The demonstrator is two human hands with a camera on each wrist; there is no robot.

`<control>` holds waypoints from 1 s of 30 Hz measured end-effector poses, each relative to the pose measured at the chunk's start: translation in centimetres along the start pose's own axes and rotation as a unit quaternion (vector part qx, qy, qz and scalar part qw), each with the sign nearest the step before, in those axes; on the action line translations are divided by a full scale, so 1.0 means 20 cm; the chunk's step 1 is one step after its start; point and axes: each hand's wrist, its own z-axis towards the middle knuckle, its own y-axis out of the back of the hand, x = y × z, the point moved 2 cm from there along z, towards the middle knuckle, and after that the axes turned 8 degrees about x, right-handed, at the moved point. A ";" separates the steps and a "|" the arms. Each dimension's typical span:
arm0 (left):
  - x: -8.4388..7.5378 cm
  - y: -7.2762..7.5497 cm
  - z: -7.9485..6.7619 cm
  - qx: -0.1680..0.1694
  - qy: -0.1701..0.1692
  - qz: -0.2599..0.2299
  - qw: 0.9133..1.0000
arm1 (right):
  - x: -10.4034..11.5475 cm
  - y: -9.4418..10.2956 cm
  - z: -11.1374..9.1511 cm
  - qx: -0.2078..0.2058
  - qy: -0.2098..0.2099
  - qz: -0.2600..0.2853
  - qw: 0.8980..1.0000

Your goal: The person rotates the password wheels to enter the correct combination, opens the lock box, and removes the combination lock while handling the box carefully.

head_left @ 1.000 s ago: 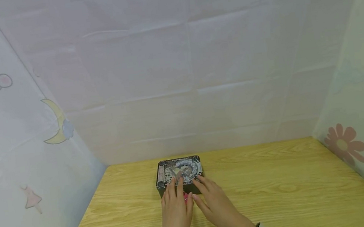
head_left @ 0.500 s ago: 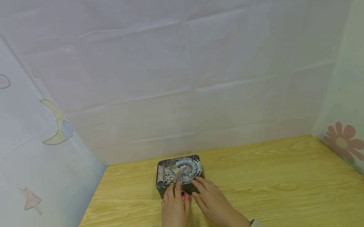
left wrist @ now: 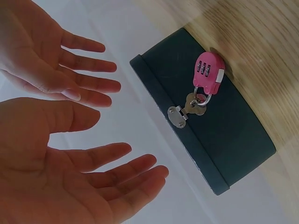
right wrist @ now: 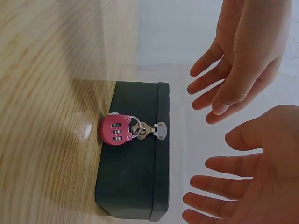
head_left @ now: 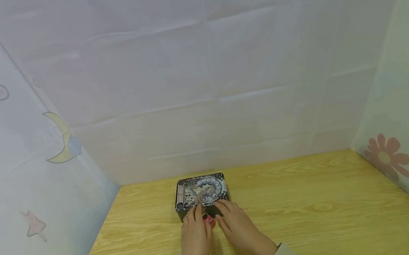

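Note:
A dark tin box (head_left: pixel 184 216) with a printed lid (head_left: pixel 201 189) sits on the wooden table; its dark green front (left wrist: pixel 219 121) fills much of the left wrist view. From the metal hasp (right wrist: pixel 150 130) hangs a pink three-dial combination padlock (right wrist: pixel 116 129), its shackle through the hasp. My left hand (head_left: pixel 194 239) and right hand (head_left: pixel 242 231) hover at the box's front edge, either side of the padlock, fingers spread and loosely bent. Both wrist views show gaps between the fingertips and box, with nothing held.
The wooden table (head_left: pixel 299 213) extends right and left of the box. Behind it hangs a pale creased cloth backdrop (head_left: pixel 214 79), with printed side panels: a moon (head_left: pixel 61 138) on the left and a red flower (head_left: pixel 386 158) on the right.
Both hands have drawn slightly back from the lid toward the person, and more of the padlock shows between them. The box has stayed in place, and the view has shifted a little.

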 end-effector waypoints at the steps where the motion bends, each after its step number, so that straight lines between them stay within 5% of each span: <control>1: 0.00 0.00 0.00 -0.001 0.000 0.002 1.000 | 0.00 0.00 0.00 0.003 -0.002 0.002 1.000; 30: 0.08 -0.12 0.03 -0.014 0.016 0.028 0.999 | -0.02 -0.08 0.05 0.026 -0.011 0.016 0.999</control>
